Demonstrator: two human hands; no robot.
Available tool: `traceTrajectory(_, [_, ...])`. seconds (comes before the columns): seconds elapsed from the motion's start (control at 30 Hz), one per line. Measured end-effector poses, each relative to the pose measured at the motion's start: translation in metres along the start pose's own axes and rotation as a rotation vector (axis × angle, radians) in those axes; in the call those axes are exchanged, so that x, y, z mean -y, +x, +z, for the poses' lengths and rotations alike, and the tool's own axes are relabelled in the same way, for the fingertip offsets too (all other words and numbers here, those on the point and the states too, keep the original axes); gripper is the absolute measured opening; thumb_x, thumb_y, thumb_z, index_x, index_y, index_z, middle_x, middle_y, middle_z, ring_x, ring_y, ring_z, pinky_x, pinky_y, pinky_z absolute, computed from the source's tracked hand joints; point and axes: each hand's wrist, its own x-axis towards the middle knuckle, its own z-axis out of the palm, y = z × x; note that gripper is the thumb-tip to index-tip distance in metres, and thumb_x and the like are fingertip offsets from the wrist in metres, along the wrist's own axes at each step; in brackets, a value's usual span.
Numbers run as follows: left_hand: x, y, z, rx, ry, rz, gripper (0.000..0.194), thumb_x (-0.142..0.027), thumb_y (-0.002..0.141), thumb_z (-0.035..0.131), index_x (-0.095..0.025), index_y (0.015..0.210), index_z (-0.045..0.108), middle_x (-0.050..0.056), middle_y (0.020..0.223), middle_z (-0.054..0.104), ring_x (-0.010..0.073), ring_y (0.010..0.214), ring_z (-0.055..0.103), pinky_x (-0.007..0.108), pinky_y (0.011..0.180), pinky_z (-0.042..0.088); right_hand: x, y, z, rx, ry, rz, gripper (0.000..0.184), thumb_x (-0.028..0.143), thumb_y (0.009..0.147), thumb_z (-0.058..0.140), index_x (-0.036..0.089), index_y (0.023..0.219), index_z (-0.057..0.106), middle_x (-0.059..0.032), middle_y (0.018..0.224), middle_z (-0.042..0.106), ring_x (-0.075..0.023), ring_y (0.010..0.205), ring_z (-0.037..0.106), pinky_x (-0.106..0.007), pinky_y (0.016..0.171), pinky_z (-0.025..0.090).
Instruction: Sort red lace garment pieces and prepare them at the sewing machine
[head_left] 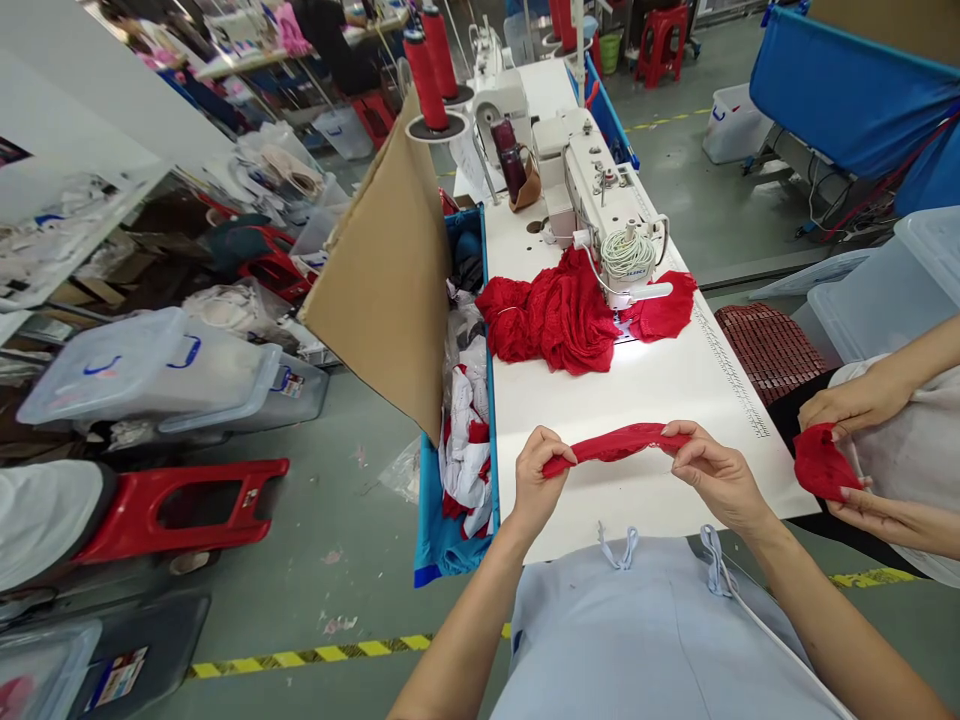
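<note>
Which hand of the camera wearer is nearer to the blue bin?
Left. The left hand is just right of the blue bin; the right hand is farther right, at the other end of the red strip.

- "JUKI" [636, 272] stood on the head of the white sewing machine [600, 185], beyond the right hand [716, 472].
- A ruler strip [729, 372] ran along the table [592, 505] past the right hand, its figures too small to read.
- Labels [118, 678] on two plastic boxes [309, 405], well left of the left hand [541, 472], were illegible.
</note>
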Motion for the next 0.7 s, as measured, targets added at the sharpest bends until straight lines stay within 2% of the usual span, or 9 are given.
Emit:
traceTrajectory(0.1, [0.0,0.001,0.0,-0.01,-0.101,-0.157,0.012,-0.01,0.076,0.063,-0.02,0.071,0.065,0.002,0.082,0.058,0.0147,0.076,0.056,0.027,0.069,0.043,0.003,0.001,0.002,-0.006,0.028,0.006,0.02,0.041,0.074,0.081,0.026,0.064,0.072,-0.0071,0.107,0.064,-0.0246,0.102,0.06,-0.044,0.093,0.052])
traceTrajectory(0.17, [0.003,0.002,0.002,0.058,-0.262,-0.421,0.007,-0.022,0.079,0.067,-0.021,0.087,0.066,0.002,0.085,0.064,0.0149,0.075,0.059,0.027,0.068,0.044,0.002,0.004,0.002,-0.091,0.075,0.053,0.024,0.044,0.073,0.081,0.025,0.065,0.07,-0.0063,0.099,0.067,-0.0228,0.093,0.063,-0.042,0.087,0.055])
traceTrajectory(0.23, [0.011,0.003,0.007,0.139,-0.433,-0.693,0.028,-0.035,0.078,0.072,-0.021,0.101,0.065,0.001,0.081,0.067,0.0137,0.068,0.06,0.025,0.064,0.045,-0.002,0.009,0.001,-0.228,0.122,0.126,0.025,0.047,0.071,0.082,0.025,0.074,0.07,-0.0045,0.096,0.069,-0.0198,0.086,0.065,-0.04,0.085,0.057])
traceTrajectory(0.37, [0.037,0.003,0.015,0.145,-0.603,-1.003,0.047,-0.05,0.06,0.085,-0.015,0.087,0.068,0.004,0.077,0.07,0.0158,0.071,0.064,0.026,0.068,0.047,-0.013,0.016,-0.009,-0.502,0.124,0.261,0.052,0.047,0.062,0.087,0.031,0.106,0.065,-0.0037,0.128,0.058,-0.0214,0.101,0.068,-0.041,0.097,0.053])
traceTrajectory(0.43, [0.049,0.001,0.015,0.125,-0.611,-1.074,0.051,-0.052,0.057,0.086,-0.015,0.087,0.069,0.006,0.078,0.072,0.017,0.071,0.065,0.028,0.068,0.049,-0.019,0.014,-0.016,-0.543,0.051,0.295,0.058,0.047,0.062,0.086,0.031,0.112,0.062,-0.0052,0.137,0.053,-0.0258,0.114,0.065,-0.044,0.103,0.049])
traceTrajectory(0.5, [0.058,-0.001,0.012,0.102,-0.592,-1.086,0.052,-0.053,0.059,0.085,-0.015,0.092,0.07,0.006,0.08,0.073,0.0167,0.07,0.065,0.029,0.069,0.05,-0.026,0.011,-0.019,-0.487,-0.066,0.294,0.051,0.049,0.068,0.081,0.029,0.112,0.063,-0.0074,0.134,0.058,-0.0288,0.12,0.061,-0.048,0.107,0.045])
traceTrajectory(0.57, [0.066,-0.003,0.01,0.075,-0.564,-1.081,0.048,-0.046,0.058,0.087,-0.015,0.091,0.071,0.006,0.082,0.074,0.016,0.071,0.065,0.028,0.069,0.05,-0.035,0.008,-0.016,-0.339,-0.187,0.274,0.042,0.048,0.077,0.073,0.027,0.112,0.064,-0.0082,0.122,0.067,-0.0291,0.119,0.062,-0.049,0.108,0.043])
traceTrajectory(0.63, [0.072,-0.006,0.009,0.042,-0.526,-1.077,0.042,-0.036,0.054,0.091,-0.015,0.083,0.07,0.005,0.08,0.073,0.0154,0.073,0.065,0.025,0.068,0.048,-0.047,0.008,-0.009,-0.147,-0.292,0.264,0.034,0.043,0.082,0.066,0.027,0.112,0.065,-0.0074,0.109,0.072,-0.0274,0.113,0.066,-0.048,0.104,0.047])
traceTrajectory(0.7, [0.078,-0.009,0.009,0.015,-0.495,-1.079,0.036,-0.033,0.053,0.091,-0.015,0.074,0.068,0.003,0.073,0.072,0.0155,0.072,0.064,0.024,0.066,0.047,-0.062,0.009,-0.002,-0.022,-0.364,0.277,0.028,0.035,0.081,0.065,0.026,0.107,0.066,-0.0073,0.106,0.073,-0.0261,0.105,0.07,-0.044,0.095,0.054])
